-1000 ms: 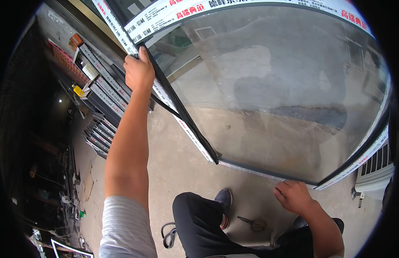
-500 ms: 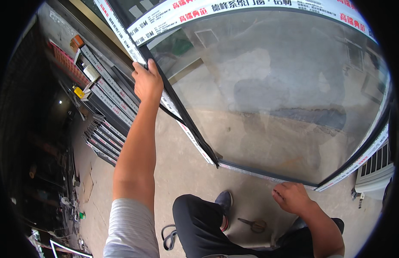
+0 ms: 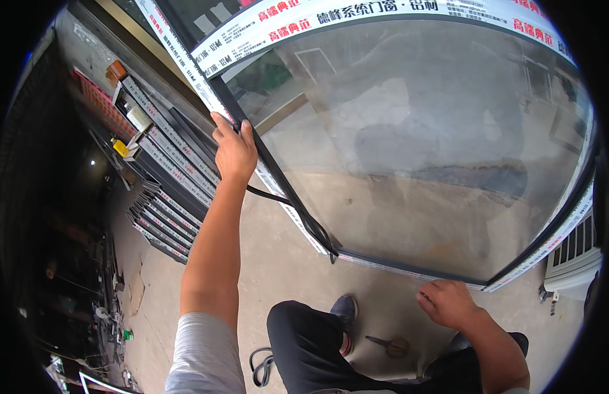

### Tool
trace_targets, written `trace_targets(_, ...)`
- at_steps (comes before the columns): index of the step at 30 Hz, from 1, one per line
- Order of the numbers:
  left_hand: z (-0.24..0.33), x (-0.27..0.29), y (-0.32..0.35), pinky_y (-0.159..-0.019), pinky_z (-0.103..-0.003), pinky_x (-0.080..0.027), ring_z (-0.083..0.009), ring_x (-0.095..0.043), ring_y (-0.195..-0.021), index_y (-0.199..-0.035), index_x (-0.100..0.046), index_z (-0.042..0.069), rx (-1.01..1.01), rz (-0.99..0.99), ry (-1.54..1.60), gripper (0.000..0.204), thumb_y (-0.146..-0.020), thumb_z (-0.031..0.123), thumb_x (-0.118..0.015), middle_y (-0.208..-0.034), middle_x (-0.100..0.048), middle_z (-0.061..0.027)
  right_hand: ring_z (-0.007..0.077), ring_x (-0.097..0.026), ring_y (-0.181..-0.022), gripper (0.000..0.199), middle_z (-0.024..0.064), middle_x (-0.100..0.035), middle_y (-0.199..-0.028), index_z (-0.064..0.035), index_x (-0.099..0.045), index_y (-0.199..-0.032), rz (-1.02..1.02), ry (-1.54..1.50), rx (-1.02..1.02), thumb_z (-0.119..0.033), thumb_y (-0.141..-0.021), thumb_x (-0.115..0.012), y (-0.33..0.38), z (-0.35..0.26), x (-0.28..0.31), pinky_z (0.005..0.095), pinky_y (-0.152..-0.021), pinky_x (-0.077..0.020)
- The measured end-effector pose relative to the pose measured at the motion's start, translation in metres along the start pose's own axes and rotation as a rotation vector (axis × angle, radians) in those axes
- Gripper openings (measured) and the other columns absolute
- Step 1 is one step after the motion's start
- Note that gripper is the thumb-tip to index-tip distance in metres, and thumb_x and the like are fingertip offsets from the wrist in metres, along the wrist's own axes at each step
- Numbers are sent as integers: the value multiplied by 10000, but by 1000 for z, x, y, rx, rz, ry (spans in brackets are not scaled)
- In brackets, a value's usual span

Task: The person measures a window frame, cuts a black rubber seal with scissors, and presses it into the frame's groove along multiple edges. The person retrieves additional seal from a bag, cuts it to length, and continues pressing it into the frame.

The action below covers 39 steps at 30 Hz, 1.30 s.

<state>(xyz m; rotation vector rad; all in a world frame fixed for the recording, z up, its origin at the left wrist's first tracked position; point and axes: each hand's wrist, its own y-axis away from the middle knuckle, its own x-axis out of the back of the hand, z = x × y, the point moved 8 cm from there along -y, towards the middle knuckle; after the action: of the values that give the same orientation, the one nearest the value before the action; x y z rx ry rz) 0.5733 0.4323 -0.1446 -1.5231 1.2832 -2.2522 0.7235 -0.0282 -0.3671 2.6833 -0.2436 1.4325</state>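
Observation:
A large glass window panel (image 3: 409, 151) stands in front of me, its frame covered with white printed film (image 3: 377, 16). My left hand (image 3: 236, 152) is at the frame's left side, closed with thumb and fingers on a black rubber strip along the glass edge. Below that hand the strip (image 3: 272, 195) hangs loose in a bend, and its lower part bunches near the bottom left corner. By the bottom edge, toward the right, my right hand (image 3: 449, 305) is curled closed; whatever its fingers may hold is hidden.
Scissors (image 3: 391, 346) lie on the floor between my feet, and a black strip coil (image 3: 261, 368) lies left of my knee. Stacked film-wrapped profiles (image 3: 170, 157) with a yellow bottle (image 3: 119, 147) stand at the left. A white louvred unit (image 3: 572, 262) stands at the right.
My left hand has slid down along the frame's left side. Above it the strip now lies along the glass edge; its loose bend sits lower. The right hand has hardly moved.

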Motion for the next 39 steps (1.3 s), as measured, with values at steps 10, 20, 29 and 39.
trace_targets(10, -6, -16, 20, -839, -553, -543, -501, -663, -993, -1630, -127, 5, 56, 45, 64, 806, -1070, 460, -486, -1336, -523, -308, 370, -689, -795, 209, 141, -692, -849, -72, -668, -923, -11, 19, -1, -271, -981, -646, -2, -5, -2, 492, -705, -547)
trace_targets(20, -11, -34, 35, -882, -568, -519, -515, -643, -1032, -1650, -118, 84, 196, 49, 68, 782, -1073, 463, -486, -1359, -512, -300, 371, -687, -810, 201, 137, -699, -859, -84, -666, -939, -41, 13, -11, -273, -994, -627, 0, -3, -3, 500, -711, -541)
trace_targets(29, -12, -49, 59, -849, -562, -536, -486, -650, -1038, -1642, -129, 55, 214, -1, 44, 788, -1071, 455, -495, -1318, -542, -286, 355, -681, -801, 194, 124, -689, -834, -85, -665, -925, -43, 14, -2, -264, -992, -635, 2, 0, -5, 488, -693, -531)
trace_targets(39, -13, -59, 78, -868, -550, -533, -492, -642, -1050, -1649, -95, 55, 152, -87, 66, 819, -1071, 482, -486, -1302, -553, -284, 344, -682, -787, 194, 114, -687, -810, -88, -664, -918, -17, 46, 22, -267, -987, -642, 1, -3, -5, 482, -676, -534)
